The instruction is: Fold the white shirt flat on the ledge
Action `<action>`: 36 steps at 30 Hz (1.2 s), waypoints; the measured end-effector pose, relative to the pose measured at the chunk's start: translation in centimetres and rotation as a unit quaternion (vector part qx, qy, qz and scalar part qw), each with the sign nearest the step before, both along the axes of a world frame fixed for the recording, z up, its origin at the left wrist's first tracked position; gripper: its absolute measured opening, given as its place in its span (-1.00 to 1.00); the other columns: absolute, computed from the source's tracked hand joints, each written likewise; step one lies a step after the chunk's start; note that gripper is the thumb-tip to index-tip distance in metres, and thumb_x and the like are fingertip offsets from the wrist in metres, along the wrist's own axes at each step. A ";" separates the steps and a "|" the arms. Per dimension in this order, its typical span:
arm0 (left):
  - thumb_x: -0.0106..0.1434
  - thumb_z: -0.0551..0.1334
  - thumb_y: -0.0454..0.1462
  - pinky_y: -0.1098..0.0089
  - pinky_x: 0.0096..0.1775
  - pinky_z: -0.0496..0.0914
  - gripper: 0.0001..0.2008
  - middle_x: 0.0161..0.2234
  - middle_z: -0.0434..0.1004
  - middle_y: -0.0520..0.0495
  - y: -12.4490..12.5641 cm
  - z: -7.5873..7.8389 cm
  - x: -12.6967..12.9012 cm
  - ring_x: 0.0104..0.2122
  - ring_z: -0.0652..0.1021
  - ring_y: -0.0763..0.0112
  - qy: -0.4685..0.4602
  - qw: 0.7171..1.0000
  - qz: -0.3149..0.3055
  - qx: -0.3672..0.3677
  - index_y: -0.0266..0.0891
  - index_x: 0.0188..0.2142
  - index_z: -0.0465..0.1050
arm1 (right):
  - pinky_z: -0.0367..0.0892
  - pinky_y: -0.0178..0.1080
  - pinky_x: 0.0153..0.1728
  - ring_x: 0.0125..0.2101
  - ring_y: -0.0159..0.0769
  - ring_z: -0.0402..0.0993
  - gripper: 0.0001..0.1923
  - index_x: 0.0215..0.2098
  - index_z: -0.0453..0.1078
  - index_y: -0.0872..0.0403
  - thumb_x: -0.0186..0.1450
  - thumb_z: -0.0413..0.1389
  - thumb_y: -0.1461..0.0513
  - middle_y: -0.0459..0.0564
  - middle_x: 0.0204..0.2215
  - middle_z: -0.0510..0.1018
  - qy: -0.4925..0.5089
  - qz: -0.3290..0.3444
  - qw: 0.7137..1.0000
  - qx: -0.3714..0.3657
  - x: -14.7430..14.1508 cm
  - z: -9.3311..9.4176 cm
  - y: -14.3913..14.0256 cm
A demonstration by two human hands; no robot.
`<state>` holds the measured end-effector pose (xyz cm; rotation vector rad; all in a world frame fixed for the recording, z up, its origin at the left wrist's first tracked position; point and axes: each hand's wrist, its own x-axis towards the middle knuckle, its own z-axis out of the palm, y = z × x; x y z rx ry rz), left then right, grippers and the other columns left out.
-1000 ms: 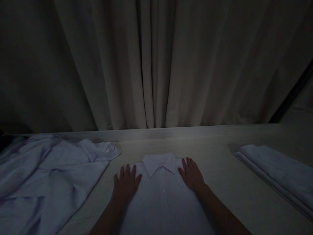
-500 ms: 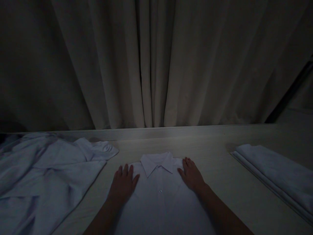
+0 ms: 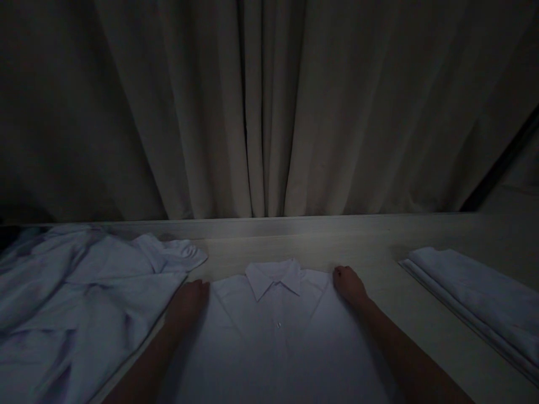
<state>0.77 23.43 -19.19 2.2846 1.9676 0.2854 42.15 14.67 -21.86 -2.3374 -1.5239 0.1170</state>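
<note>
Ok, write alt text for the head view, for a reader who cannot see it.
In dim light, a person's left hand and right hand rest at the two shoulder corners of a folded white collared shirt lying face up on a pale table. A rumpled heap of white shirts lies to the left, a flat folded stack to the right, and closed curtains hang behind.

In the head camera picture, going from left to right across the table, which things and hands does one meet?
Crumpled shirts → left hand → folded shirt → right hand → folded stack. All lie on the table, before the curtain.
</note>
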 end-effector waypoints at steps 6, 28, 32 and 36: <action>0.19 -0.07 -0.09 0.32 -0.15 0.39 -0.56 -0.20 0.60 -0.22 1.5 -1.0 -0.2 -0.20 0.57 0.26 -0.076 0.995 0.023 -0.053 -0.29 -0.25 0.47 | 0.31 -0.27 -0.24 -0.24 -0.23 0.50 -0.70 -0.25 0.50 0.11 0.22 -0.04 0.20 0.10 -0.26 0.61 0.060 -0.006 0.998 -0.003 1.6 -1.2 1.0; 0.15 -0.03 -0.14 0.19 -0.10 0.39 -0.58 -0.14 0.59 -0.30 1.6 -0.4 -1.6 -0.13 0.55 0.06 -0.083 0.992 0.077 -0.049 -0.32 -0.23 0.50 | 0.24 -0.29 -0.32 -0.35 -0.31 0.44 -0.86 -0.43 0.39 0.07 0.20 0.03 0.21 0.02 -0.38 0.56 0.105 -0.044 0.993 0.022 2.5 -1.6 0.6; 0.19 -0.08 -0.15 0.14 -0.09 0.40 -0.55 -0.15 0.58 -0.34 1.1 0.1 -0.6 -0.14 0.55 0.04 -0.077 0.994 0.069 -0.037 -0.35 -0.21 0.49 | 0.23 -0.25 -0.32 -0.35 -0.27 0.43 -0.86 -0.45 0.37 0.06 0.20 0.02 0.21 0.03 -0.40 0.55 0.105 -0.059 0.993 0.022 2.0 -1.5 0.6; 0.24 -0.14 -0.11 0.07 0.08 0.28 -0.46 -0.02 0.46 -0.40 -1.2 0.9 2.2 0.00 0.46 0.01 -0.071 0.996 0.047 0.040 -0.42 0.00 0.35 | 0.26 -0.20 -0.27 -0.30 -0.22 0.43 -0.77 -0.22 0.35 0.08 0.21 0.02 0.14 0.08 -0.30 0.52 0.098 -0.061 0.992 0.047 0.6 -0.3 0.4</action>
